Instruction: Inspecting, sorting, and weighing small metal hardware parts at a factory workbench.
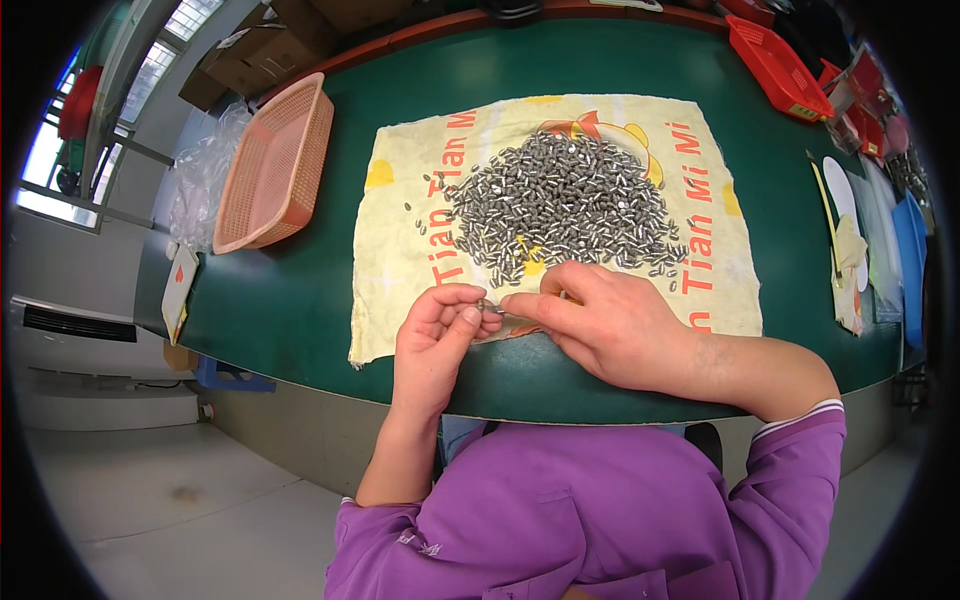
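Observation:
Over the near edge of a yellow printed cloth (385, 230), both my hands meet at one small shiny metal piece. My left hand (430, 340) is closed, with thumb and fingers pinching this small metal piece (491, 308). From the right, my right hand (620, 325) brings its index fingertip against the piece's right end; the other fingers curl under, and its thumb is mostly hidden. Just beyond the hands, a wide heap of small oval metal pieces (570, 205) covers the middle of the cloth. Some loose ones lie scattered around the heap's borders.
The cloth lies on a green table (300, 330). A pink plastic basket (322, 130) stands at the left, beside clear plastic bags (195, 190). Cardboard boxes (260, 65) are at the back left. A red tray (770, 70) sits far right, and a blue bin (910, 265) nearer.

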The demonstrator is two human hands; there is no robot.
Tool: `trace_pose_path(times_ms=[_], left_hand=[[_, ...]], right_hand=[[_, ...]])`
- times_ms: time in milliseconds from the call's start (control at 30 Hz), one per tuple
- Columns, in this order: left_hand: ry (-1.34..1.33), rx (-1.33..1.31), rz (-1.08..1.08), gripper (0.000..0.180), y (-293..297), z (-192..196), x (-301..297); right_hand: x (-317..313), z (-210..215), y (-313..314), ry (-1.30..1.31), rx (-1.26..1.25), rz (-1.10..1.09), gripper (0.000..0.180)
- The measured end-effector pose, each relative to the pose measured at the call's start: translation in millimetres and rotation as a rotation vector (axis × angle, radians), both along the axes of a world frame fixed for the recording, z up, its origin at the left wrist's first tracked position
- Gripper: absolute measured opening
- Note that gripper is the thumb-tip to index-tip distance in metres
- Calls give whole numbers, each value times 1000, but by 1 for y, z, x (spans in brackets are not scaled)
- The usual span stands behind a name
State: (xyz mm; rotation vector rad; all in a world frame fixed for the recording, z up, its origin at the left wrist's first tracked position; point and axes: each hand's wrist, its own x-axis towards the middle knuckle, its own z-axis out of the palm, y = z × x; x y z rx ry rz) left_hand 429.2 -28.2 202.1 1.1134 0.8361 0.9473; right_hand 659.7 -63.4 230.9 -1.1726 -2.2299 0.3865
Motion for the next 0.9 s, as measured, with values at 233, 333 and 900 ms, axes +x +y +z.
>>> trace_pose_path(times_ms=[233, 333, 900], left_hand=[[35, -20, -4, 22, 1, 0, -1], [36, -38, -24, 22, 2, 0, -2], [11, -36, -26, 20, 1, -3, -2]], right_hand=[[0, -1, 0, 11, 3, 6, 41], [-1, -2, 1, 27, 0, 11, 42], [-1, -2, 1, 6, 25, 3, 42]])
